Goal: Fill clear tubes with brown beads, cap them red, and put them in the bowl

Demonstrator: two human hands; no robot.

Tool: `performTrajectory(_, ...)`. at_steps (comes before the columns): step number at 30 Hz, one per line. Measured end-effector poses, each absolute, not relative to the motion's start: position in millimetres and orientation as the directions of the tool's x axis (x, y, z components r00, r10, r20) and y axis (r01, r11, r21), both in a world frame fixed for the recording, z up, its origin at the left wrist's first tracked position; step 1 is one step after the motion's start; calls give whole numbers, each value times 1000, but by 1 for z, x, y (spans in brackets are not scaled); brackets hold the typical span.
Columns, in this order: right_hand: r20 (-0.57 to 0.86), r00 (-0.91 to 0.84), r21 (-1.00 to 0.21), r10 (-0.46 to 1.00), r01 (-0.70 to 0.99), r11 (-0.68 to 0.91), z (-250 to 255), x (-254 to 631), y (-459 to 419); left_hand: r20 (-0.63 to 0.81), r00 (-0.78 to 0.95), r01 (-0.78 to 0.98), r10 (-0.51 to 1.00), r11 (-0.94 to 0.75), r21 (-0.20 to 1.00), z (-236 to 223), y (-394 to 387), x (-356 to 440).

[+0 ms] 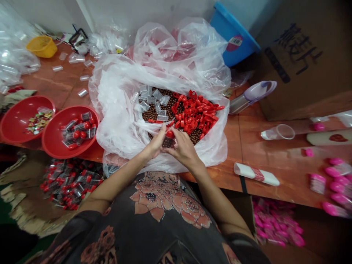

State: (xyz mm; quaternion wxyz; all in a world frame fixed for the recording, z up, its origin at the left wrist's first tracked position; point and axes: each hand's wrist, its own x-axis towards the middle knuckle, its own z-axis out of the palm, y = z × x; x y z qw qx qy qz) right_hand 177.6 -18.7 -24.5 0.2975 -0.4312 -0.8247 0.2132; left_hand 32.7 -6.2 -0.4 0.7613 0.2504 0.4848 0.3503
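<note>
Both my hands grip a small clear container (pixel 168 141) with a red cap, dark brown balls showing inside. My left hand (pixel 156 142) closes on its left side, with the thumb and fingers near the cap. From the other side, my right hand (pixel 183 148) wraps round the container, fingers bent. Just beyond lies a white plastic bag (pixel 115 95), spread open and full of small brown balls (pixel 150 114). On the balls rest a heap of red caps (pixel 195 112) at the right and several clear empty containers (pixel 157 95) at the left.
Left of the bag stand a red bowl (pixel 47 141) of capped containers and another red bowl (pixel 8 126) with small shiny pieces. Below them is a pile of capped containers (pixel 71 183). A blue tub (pixel 233 35), a cardboard box (pixel 302 88) and a scoop (pixel 251 96) stand right.
</note>
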Motion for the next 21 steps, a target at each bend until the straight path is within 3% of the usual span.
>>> performTrajectory(8,392,-505,-420,769,645,638,-24,175,-16,-467,322,-233,823,547,804,-19,-4,25)
performTrajectory(12,353,-543,-350,762,679,645,-20,173,-13,-494,185,-221,850,526,822,-17,-7,30)
performTrajectory(15,330,-572,-300,751,691,658,-19,170,-8,-425,99,-212,900,436,875,-13,-10,31)
performTrajectory(21,314,-610,-298,727,664,686,-20,164,-6,-457,85,-178,885,465,867,-14,-17,22)
